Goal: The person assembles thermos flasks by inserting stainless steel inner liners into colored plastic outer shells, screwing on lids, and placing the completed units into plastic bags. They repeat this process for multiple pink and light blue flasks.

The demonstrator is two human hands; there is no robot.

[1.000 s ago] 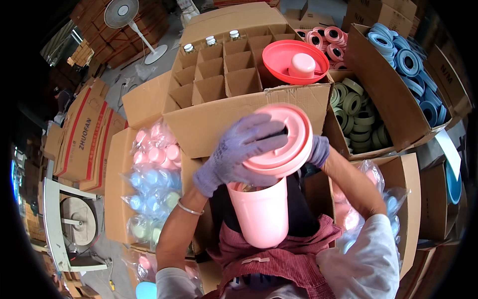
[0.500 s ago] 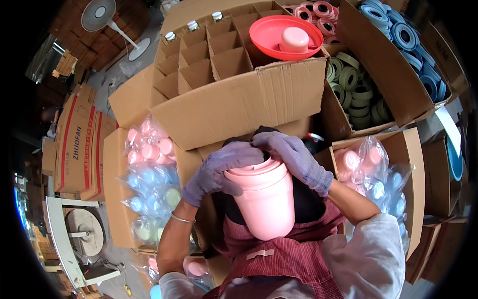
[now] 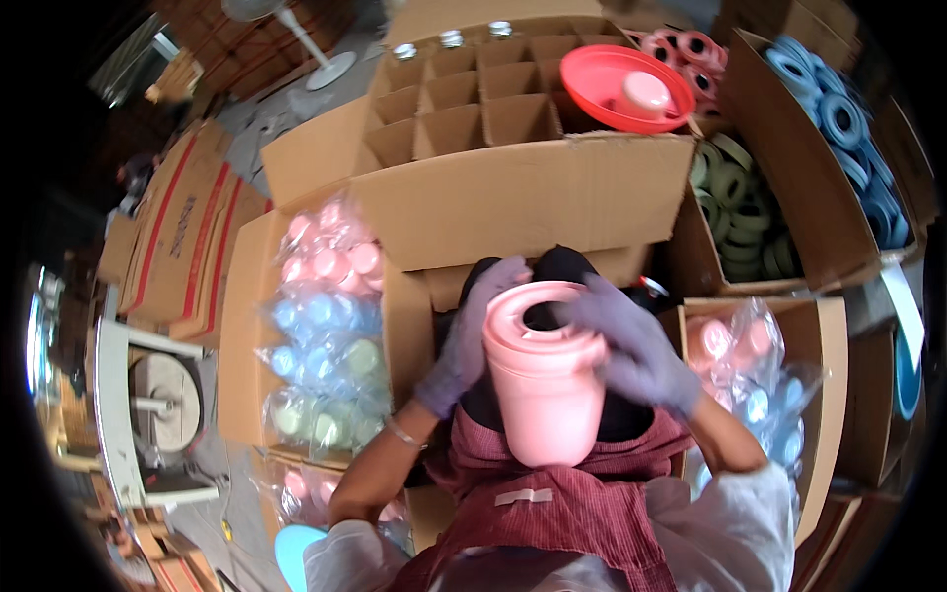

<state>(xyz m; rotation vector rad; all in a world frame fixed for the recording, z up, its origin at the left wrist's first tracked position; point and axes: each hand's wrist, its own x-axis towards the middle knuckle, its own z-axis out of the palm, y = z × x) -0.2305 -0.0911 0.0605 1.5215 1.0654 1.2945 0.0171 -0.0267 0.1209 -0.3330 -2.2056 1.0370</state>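
Observation:
A pink plastic jug-like container point(image 3: 548, 414) stands upright, tilted slightly, on my lap. On its top sits a pink ring-shaped collar point(image 3: 509, 318) with a wide dark hole. My left hand point(image 3: 466, 340), in a purple-grey glove, is wrapped against the container's left side near the collar, fingers pointing up. Over the right edge of the collar is my right hand point(image 3: 636, 345), gloved alike. Motion smears its fingers, so whether they grip the rim does not show.
Ahead stands a divided carton point(image 3: 533, 202) with a red basin point(image 3: 582, 91) holding a pink cap point(image 3: 646, 92). Bagged pink, blue and green caps fill cartons left point(image 3: 321, 340) and right point(image 3: 755, 395). Green rings point(image 3: 745, 212) and blue rings point(image 3: 843, 123) lie in boxes far right.
The collar's hole now shows, facing up. My left hand has slid from the top to the container's side. My right hand has shifted to the collar's right edge. The view has shifted.

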